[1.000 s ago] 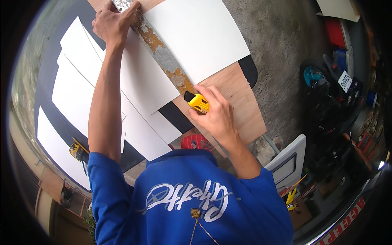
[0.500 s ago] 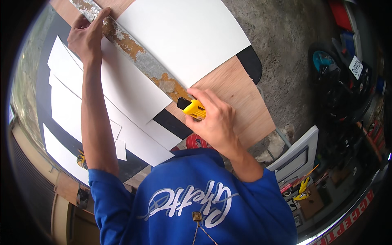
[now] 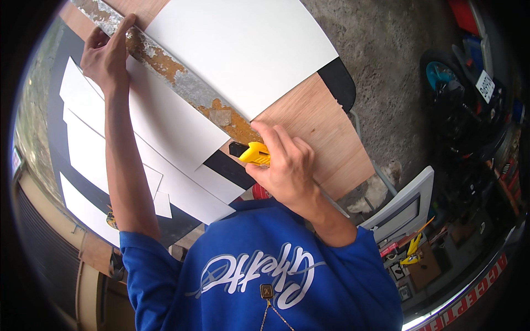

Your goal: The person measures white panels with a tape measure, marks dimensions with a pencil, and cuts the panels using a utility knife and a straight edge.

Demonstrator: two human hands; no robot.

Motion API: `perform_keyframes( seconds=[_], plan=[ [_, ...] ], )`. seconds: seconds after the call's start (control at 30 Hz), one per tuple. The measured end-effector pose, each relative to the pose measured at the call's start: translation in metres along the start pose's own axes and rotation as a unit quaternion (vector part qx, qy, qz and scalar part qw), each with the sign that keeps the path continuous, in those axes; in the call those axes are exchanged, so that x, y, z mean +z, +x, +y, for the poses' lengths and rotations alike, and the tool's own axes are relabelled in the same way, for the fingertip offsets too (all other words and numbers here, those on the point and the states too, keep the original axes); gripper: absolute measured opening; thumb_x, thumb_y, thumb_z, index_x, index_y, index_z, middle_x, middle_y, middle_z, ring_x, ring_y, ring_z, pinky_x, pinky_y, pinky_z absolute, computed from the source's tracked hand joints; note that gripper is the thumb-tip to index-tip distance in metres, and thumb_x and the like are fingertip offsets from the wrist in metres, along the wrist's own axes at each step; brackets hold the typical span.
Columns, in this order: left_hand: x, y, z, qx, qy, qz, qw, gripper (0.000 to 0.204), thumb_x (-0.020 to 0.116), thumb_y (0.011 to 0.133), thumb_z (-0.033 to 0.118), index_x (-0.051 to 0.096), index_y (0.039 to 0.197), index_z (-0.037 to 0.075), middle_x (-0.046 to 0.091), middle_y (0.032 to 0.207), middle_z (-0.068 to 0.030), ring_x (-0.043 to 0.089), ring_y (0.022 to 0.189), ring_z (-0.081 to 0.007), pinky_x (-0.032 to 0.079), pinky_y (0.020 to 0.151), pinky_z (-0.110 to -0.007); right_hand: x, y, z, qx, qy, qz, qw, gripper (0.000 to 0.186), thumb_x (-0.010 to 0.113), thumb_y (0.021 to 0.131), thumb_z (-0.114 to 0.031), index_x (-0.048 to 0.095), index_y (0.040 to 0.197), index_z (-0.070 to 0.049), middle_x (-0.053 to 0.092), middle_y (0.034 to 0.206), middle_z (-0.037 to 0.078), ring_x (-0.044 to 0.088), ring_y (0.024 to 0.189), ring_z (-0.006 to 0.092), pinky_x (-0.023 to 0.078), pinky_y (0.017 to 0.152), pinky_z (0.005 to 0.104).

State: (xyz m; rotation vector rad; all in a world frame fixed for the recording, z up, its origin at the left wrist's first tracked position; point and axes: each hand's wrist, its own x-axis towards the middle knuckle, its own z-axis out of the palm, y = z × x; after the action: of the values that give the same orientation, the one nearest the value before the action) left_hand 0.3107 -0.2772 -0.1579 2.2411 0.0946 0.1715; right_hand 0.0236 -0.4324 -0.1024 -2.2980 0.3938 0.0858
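My right hand [image 3: 290,168] is closed around a yellow utility knife [image 3: 255,154], its dark tip pointing left. It is just beside the near end of a long, worn metal straightedge [image 3: 193,88], and the index fingertip reaches that end by the sheet's corner. Farther up, my left hand [image 3: 107,60] grips the straightedge, thumb and fingers on either side of its width. Along the bar's right side lies a large white sheet [image 3: 237,44]. Another white sheet [image 3: 171,107] extends from its left side, under my left forearm.
Under the sheets are a plywood board [image 3: 320,132] and a black surface [image 3: 229,168]. More white sheets [image 3: 91,138] overlap at left, near a tape measure [image 3: 112,218]. A white framed panel [image 3: 406,201] stands at right, with a motorcycle [image 3: 447,105] beyond on the concrete floor.
The knife in my right hand has shifted slightly left and toward me, and turned flatter. My left hand, straightedge and sheets appear a little farther left in view.
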Motion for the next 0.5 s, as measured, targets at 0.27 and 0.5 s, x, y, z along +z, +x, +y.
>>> perform_keyframes(
  seconds=[0.27, 0.5],
  plan=[
    [-0.0016, 0.0043, -0.0077, 0.006, -0.003, -0.025, 1.000, 0.084, 0.090, 0.059, 0.038, 0.056, 0.117, -0.012, 0.059, 0.079, -0.0027, 0.053, 0.065, -0.0069, 0.043, 0.059, -0.019, 0.0013, 0.0003, -0.0007, -0.014, 0.000, -0.005, 1.000, 0.076, 0.086, 0.049, -0.010, 0.054, 0.118, -0.004, 0.061, 0.089, 0.010, 0.060, 0.064, 0.0262, 0.046, 0.057, 0.0361],
    [-0.0004, 0.0028, -0.0051, 0.006, 0.012, -0.014, 1.000, 0.085, 0.089, 0.058, 0.040, 0.056, 0.117, -0.012, 0.059, 0.083, -0.0039, 0.054, 0.067, -0.0089, 0.044, 0.062, -0.020, 0.0035, 0.0003, 0.0011, -0.027, -0.006, -0.005, 1.000, 0.078, 0.087, 0.047, -0.010, 0.053, 0.118, -0.003, 0.060, 0.086, 0.009, 0.057, 0.061, 0.0243, 0.042, 0.055, 0.0344]
  ],
)
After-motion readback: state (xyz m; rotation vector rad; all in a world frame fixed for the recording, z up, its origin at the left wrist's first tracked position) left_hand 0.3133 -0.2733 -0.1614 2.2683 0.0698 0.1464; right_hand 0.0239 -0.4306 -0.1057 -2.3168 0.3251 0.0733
